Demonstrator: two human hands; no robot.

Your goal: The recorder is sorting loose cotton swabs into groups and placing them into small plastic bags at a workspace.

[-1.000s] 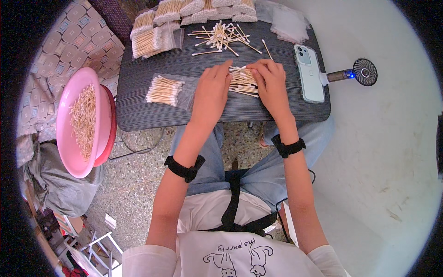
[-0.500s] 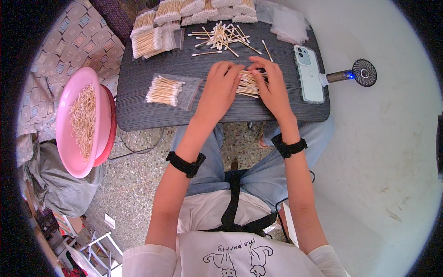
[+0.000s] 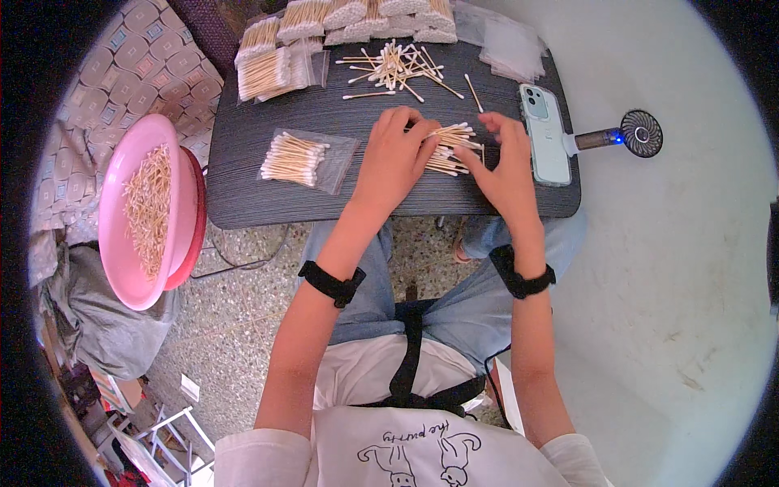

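Observation:
A small bundle of wooden cotton swabs (image 3: 451, 148) lies on the dark table (image 3: 268, 200) between my two hands. My left hand (image 3: 395, 159) rests on the bundle's left end, fingers curled over the swabs. My right hand (image 3: 505, 162) sits at the bundle's right side, fingers spread and touching the swab tips. A loose scatter of swabs (image 3: 398, 66) lies farther back on the table. A filled clear bag of swabs (image 3: 296, 158) lies flat to the left of my left hand.
Packed swab bags (image 3: 272, 65) line the table's far edge, with empty clear bags (image 3: 511, 47) at the far right. A phone (image 3: 545, 134) and a small handheld fan (image 3: 629, 135) lie right of my right hand. A pink basin of swabs (image 3: 146, 211) stands to the left.
Both hands have drawn the swab bundle together; my right hand slid slightly right and opened its fingers, exposing more of the bundle between the hands.

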